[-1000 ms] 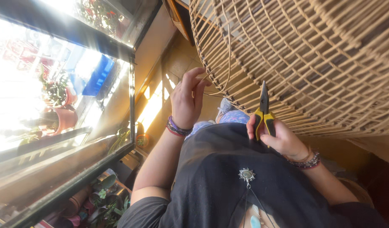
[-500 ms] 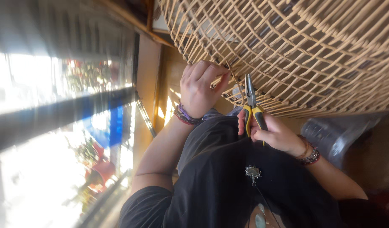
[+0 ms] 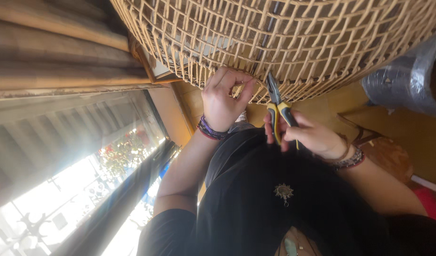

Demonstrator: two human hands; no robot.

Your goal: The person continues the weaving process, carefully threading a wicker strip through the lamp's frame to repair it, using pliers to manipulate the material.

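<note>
1. The left hand (image 3: 223, 100) now pinches a cane strand at the woven rattan basket (image 3: 293, 42) rim.
2. The right hand (image 3: 309, 135) grips yellow-handled pliers (image 3: 277, 106), raised to the rim, at 3 o'clock of the left.

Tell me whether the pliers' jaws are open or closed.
Closed, as far as shows: the pliers in the right hand taper to one narrow tip at the wicker basket edge, with no gap visible. The left hand pinches a strand beside it.

left hand (image 3: 225, 102): raised, fingers curled and pinched, forearm angled upward
right hand (image 3: 309, 135): fisted closed, wrist bent, forearm reaching in from the right
</note>
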